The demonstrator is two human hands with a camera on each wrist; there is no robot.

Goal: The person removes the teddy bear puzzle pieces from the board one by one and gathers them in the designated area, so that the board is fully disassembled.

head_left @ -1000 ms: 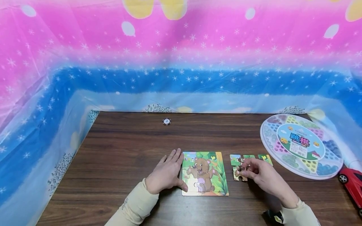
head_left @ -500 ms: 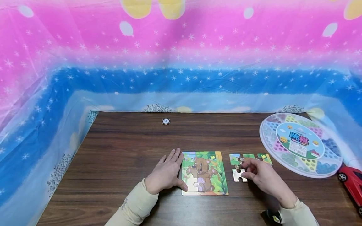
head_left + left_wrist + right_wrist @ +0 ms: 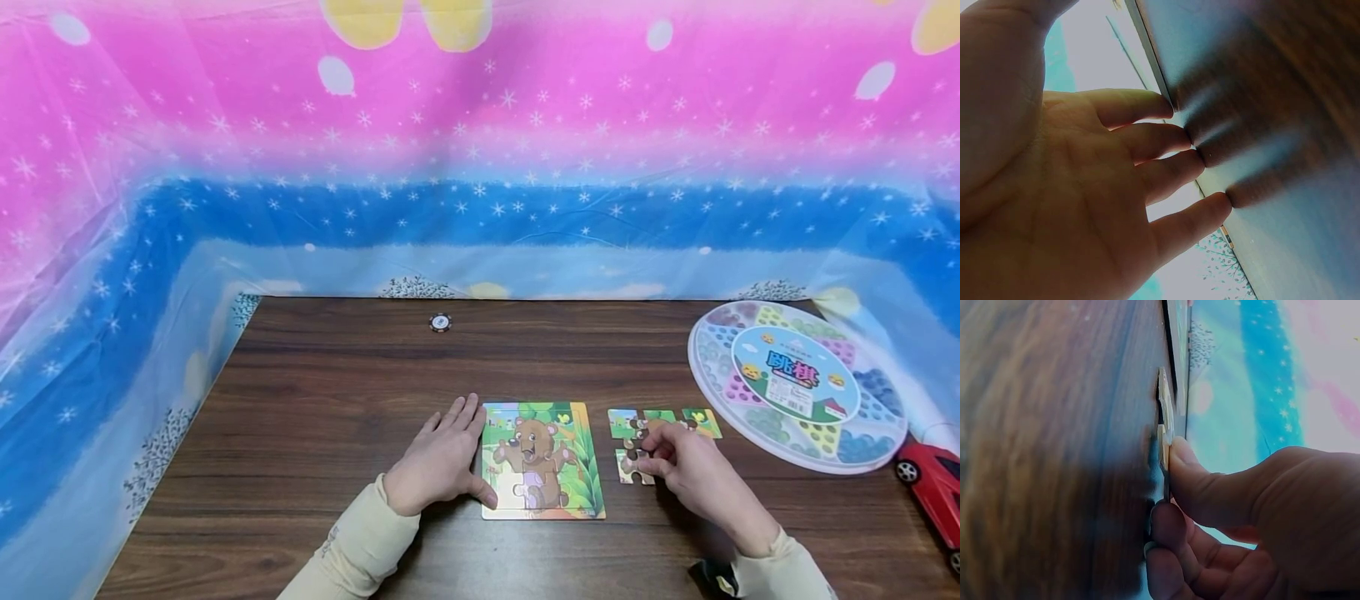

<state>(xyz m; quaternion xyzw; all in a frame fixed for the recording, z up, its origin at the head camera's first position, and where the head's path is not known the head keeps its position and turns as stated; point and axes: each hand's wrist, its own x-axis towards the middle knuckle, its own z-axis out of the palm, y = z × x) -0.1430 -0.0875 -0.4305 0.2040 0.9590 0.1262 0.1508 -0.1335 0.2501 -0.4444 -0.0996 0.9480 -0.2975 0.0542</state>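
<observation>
Puzzle piece (image 3: 1164,456) pinched in right hand (image 3: 701,475), left hand (image 3: 438,463) spread, touching bear puzzle (image 3: 542,458)

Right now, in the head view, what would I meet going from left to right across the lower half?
Left hand, bear puzzle board, loose puzzle pieces, round game set, red toy car.

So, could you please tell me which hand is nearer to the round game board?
Right. The right hand, at the loose puzzle pieces, is just left of the round game board. The left hand is farther off, at the left edge of the bear puzzle.
</observation>
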